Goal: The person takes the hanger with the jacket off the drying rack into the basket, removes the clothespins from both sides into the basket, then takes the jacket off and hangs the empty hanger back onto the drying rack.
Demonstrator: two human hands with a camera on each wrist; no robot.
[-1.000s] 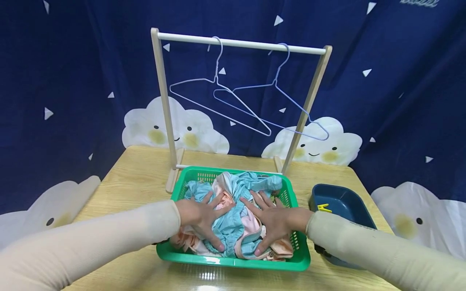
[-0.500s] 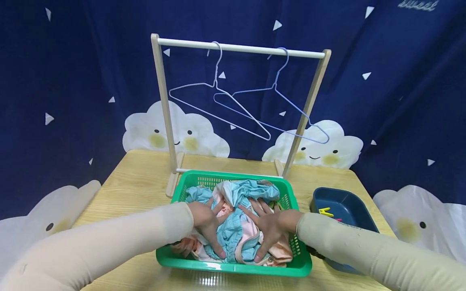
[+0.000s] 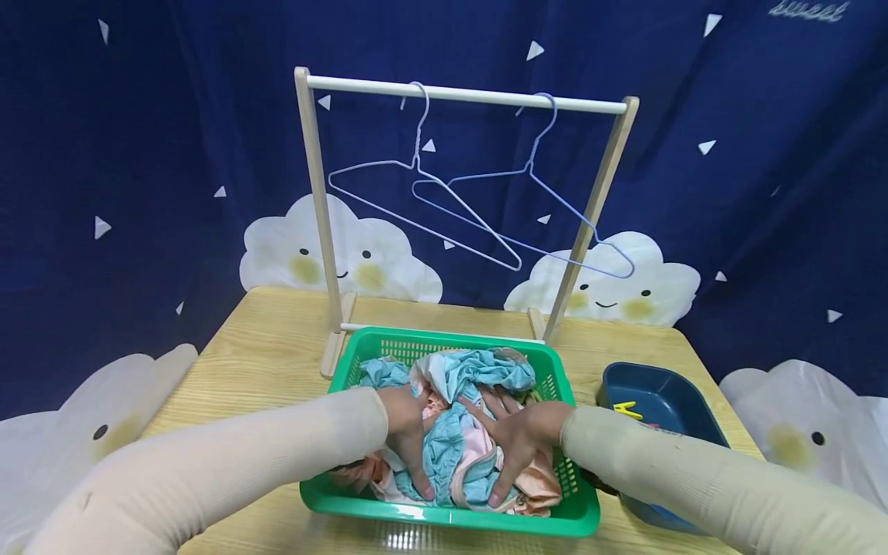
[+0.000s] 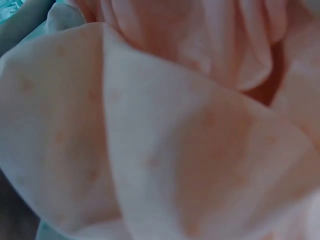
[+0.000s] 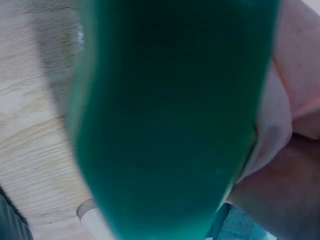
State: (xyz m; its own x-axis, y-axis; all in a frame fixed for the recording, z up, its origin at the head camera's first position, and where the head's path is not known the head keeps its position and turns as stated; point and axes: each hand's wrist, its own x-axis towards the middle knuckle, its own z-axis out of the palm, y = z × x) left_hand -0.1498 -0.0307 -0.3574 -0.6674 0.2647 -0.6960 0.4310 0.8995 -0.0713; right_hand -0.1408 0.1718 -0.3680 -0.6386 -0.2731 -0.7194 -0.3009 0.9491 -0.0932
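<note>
A green plastic basket (image 3: 444, 518) holds a heap of crumpled clothes (image 3: 444, 447) in light blue, pink and peach. My left hand (image 3: 409, 435) is pushed down into the left half of the heap, its thumb straight and its fingertips hidden among the cloth. On the right half my right hand (image 3: 516, 438) presses down with straight, spread fingers, their tips partly sunk between folds. Close up in the left wrist view is pale peach printed cloth (image 4: 150, 140). The basket's wall (image 5: 170, 125) fills most of the right wrist view, with part of the right hand beside it.
Behind the basket stands a wooden rack (image 3: 315, 193) with a white rail. From it hang a white hanger (image 3: 430, 177) and a lilac-blue hanger (image 3: 541, 177). To the right, a dark blue bin (image 3: 666, 393) holds a yellow clothespin (image 3: 627, 409) and something pinkish. A wooden table (image 3: 250, 347) supports everything.
My left hand has shifted right and deeper into the clothes, its fingers now mostly hidden. The right hand has stayed on the heap, its fingers sinking slightly. The head view has tilted a little.
</note>
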